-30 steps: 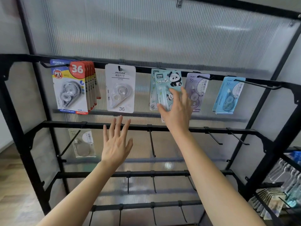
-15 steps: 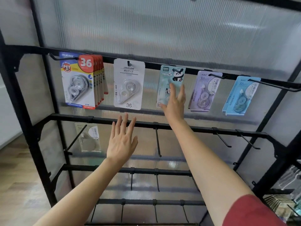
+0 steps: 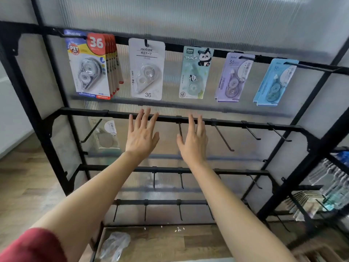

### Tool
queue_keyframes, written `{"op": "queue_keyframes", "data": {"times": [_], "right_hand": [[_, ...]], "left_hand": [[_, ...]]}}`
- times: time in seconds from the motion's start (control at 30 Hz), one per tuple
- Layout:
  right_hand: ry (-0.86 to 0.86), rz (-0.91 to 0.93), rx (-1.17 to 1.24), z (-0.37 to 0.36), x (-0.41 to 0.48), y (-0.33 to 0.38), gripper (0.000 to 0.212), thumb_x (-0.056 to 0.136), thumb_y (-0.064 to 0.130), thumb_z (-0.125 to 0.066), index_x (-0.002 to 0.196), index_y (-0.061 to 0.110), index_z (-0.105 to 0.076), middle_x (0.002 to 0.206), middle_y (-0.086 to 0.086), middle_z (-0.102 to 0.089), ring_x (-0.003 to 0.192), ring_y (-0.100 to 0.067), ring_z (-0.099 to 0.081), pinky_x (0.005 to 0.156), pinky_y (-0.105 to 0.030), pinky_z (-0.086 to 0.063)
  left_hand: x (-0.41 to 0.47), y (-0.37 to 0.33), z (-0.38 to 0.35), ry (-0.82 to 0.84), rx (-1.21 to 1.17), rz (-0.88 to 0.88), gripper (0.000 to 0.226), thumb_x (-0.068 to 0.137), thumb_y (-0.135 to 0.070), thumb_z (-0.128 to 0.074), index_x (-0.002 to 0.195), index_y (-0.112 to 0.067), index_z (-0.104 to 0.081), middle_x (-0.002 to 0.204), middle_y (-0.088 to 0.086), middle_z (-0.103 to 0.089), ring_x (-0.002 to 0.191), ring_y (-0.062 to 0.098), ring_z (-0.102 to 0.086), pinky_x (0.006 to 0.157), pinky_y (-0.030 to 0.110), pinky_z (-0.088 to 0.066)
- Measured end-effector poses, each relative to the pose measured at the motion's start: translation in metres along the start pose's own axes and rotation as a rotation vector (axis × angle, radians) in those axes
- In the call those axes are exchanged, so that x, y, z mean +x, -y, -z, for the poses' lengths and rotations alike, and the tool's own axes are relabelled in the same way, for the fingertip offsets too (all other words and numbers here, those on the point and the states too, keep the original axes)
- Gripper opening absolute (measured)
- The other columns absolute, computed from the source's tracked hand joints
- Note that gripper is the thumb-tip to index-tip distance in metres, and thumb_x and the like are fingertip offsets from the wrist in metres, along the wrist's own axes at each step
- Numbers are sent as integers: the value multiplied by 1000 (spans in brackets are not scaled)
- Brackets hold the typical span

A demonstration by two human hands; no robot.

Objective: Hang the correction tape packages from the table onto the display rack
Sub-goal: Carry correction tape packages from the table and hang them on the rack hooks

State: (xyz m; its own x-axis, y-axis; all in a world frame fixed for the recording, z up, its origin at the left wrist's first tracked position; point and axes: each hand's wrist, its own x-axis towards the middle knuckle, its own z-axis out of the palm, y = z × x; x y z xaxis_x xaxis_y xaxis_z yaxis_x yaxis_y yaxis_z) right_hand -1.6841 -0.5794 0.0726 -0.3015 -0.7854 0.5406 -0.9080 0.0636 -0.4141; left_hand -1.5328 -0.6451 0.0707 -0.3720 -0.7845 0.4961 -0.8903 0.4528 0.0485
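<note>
Both hands are up in front of the black display rack [image 3: 245, 125] and neither holds anything. The left hand [image 3: 141, 135] has its back toward me, fingers straight and fanned apart, the tips reaching the level of the second rail; whether they touch it I cannot tell. The right hand [image 3: 193, 140] is just beside it, fingers straight and closer together, thumb stuck out to the side. The correction tape packages all hang along the top rail [image 3: 175, 46], above the hands. At the left is a thick red and yellow stack [image 3: 88, 67], then a single white package [image 3: 146, 69], the pale green panda package [image 3: 195, 72], a purple pair [image 3: 233, 77] and a blue pair [image 3: 273, 82] at the right. One more clear package [image 3: 106, 135] hangs on the leftmost hook of the second rail, left of the left hand. A red sleeve [image 3: 32, 246] shows at the left arm's upper end. A crumpled plastic bag [image 3: 115, 242] lies on the wooden floor under the rack, and a neighbouring rack [image 3: 330, 186] at the right carries blurred goods.
</note>
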Motion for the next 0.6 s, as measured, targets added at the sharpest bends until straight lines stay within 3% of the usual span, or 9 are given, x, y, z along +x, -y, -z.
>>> {"op": "queue_keyframes", "data": {"times": [0.13, 0.27, 0.37, 0.6], "right_hand": [[67, 12, -24, -8, -44, -9, 68, 97, 33, -48, 152, 19, -11, 159, -14, -5, 145, -32, -10, 115, -44, -17], [187, 40, -54, -15, -94, -14, 75, 95, 33, -50, 152, 23, -3, 159, -13, -2, 146, -31, -7, 116, -45, -15], [292, 42, -77, -17, -139, -17, 75, 96, 33, -50, 152, 23, -3, 159, -13, -1, 146, -32, -5, 115, -46, -17], [618, 100, -159, -2, -250, -24, 73, 96, 34, -48, 152, 27, -2, 159, -10, 3, 145, -32, -7, 114, -51, -15]], "left_hand": [[-45, -9, 2, -34, -79, -35, 66, 97, -33, -41, 152, -20, -6, 159, 11, 0, 146, 28, 9, 114, 44, 14], [-111, -25, -5, 29, -105, -39, 73, 94, -28, -49, 147, -23, 1, 158, 13, -1, 144, 28, 11, 114, 45, 12], [-162, -36, -10, 98, -109, 31, 72, 94, -27, -50, 149, -21, -5, 158, 12, -4, 146, 31, 1, 115, 46, 8], [-306, -51, 3, 272, -59, 323, 74, 93, -34, -48, 152, -24, -5, 160, 6, 0, 146, 25, 5, 114, 50, 9]]}}
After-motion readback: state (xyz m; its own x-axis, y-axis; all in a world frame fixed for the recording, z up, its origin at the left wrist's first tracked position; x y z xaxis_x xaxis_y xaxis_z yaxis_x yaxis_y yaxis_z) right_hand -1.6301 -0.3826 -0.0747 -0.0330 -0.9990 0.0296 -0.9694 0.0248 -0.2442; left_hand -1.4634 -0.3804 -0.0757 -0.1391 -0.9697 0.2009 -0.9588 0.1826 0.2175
